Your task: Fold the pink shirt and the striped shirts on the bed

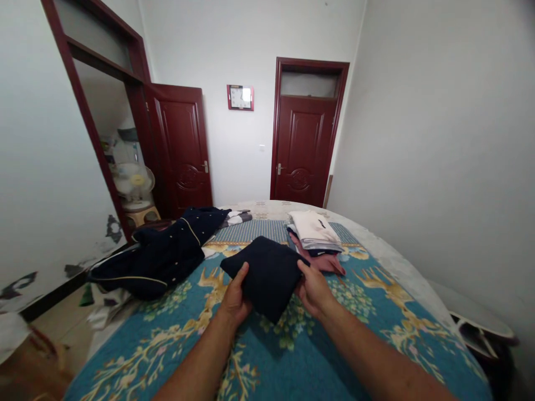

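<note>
A folded navy garment (270, 275) is held up between my two hands, just above the table. My left hand (237, 295) grips its left edge, thumb on top and fingers underneath. On the other side my right hand (311, 287) pinches the right edge the same way. Beyond it to the right lies a stack of folded clothes, with a pale pink garment (315, 229) on top and a dusky red one (326, 263) at the bottom. To the left, a dark navy garment with white dots and yellow piping (167, 256) lies loosely heaped.
A teal floral cloth (175, 345) covers the round table over a pale tablecloth (401, 267). Grey-and-white fabric (236, 218) lies behind the heap. A fan (136, 181) stands in the left doorway. At the lower right is a round-topped stool-like item (485, 328).
</note>
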A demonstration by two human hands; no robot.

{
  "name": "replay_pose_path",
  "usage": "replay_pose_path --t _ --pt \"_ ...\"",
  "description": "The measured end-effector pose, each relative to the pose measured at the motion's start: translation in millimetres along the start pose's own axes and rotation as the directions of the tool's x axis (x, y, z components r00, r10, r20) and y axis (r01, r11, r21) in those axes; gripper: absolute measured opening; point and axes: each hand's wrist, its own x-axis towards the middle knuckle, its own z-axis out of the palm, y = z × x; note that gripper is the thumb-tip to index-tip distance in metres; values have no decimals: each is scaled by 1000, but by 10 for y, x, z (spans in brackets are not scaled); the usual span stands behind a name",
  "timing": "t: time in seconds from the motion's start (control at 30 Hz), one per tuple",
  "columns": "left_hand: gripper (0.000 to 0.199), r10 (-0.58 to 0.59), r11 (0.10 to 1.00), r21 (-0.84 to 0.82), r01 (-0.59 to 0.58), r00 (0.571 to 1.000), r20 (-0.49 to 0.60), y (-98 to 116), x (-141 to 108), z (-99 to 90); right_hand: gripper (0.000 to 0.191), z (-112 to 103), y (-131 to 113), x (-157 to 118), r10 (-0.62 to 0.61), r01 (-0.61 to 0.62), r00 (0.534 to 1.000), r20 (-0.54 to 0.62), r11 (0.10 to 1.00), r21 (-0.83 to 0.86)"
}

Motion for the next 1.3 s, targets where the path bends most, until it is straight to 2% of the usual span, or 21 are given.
replay_pose_path --t 0.07,0.1,0.17,0.23,0.27,0.3,0.37,0.43,0.47,0.57,0.67,0.73,0.8,0.83,0.9,0.97,1.03,1.1,1.17,1.23,1.3 --pt "58 41 998 57 -37 997 -73 5 32 -19 48 -123 179 -79 15 -25 998 -62 984 -175" --pt "58 63 995 85 -55 994 -95 0 52 -25 48 -183 223 -119 -30 -2 995 -100 953 -303" --pt "55 86 989 131 -73 992 -97 -18 85 -22 51 -258 227 -212 -227 137 970 -93 815 -563" --pt "49 79 985 157 -70 995 -53 -30 95 -1 58 -245 165 -330 -412 345 907 93 595 -726" --pt "45 65 985 161 -60 998 -21 -31 91 12 63 -208 130 -396 -445 438 869 217 486 -756" --pt "41 44 986 163 -45 999 11 -30 81 26 69 -160 103 -461 -433 512 837 335 399 -761" --pt "39 8 986 168 -20 998 68 -23 48 49 87 -60 82 -569 -362 579 806 469 313 -753" --pt "40 -2 981 192 -20 994 114 -19 6 67 98 0 100 -617 -331 568 817 473 316 -760" --pt "42 11 977 211 -39 991 135 -20 -15 77 95 6 113 -613 -335 555 825 455 332 -763" --pt "57 63 936 330 -125 979 192 -35 -62 113 71 -58 127 -524 -359 543 834 420 397 -740" --pt "71 161 780 577 -242 969 188 -66 -68 146 57 -156 84 -420 -326 519 854 405 492 -699" --pt "76 238 644 706 -295 954 182 -93 -53 151 52 -191 46 -375 -267 433 901 341 586 -685" --pt "72 284 555 762 -334 937 204 -114 -28 137 44 -197 15 -335 -206 307 951 232 724 -618" --pt "65 306 526 776 -348 929 209 -117 -14 124 40 -193 4 -309 -180 244 969 169 809 -536" --pt "55 366 492 799 -346 915 171 -94 16 91 37 -195 -8 -238 -131 137 991 41 958 -250" --pt "55 426 521 804 -285 904 44 -17 53 42 38 -247 -6 -140 -74 79 995 -72 995 66" --pt "57 451 620 751 -225 886 -108 119 101 -31 40 -382 7 -29 -39 72 986 -163 976 206" --pt "58 460 709 676 -200 858 -228 293 160 -138 39 -588 19 75 -48 75 967 -250 992 101" --pt "61 470 735 655 -175 827 -307 465 224 -273 35 -803 14 149 -99 46 949 -301 983 -177" --pt "61 485 712 694 -109 791 -373 593 282 -409 36 -944 -26 169 -246 78 928 -278 862 -502" --pt "57 474 662 748 -38 795 -379 655 322 -515 42 -958 -96 116 -460 213 878 -135 626 -750"
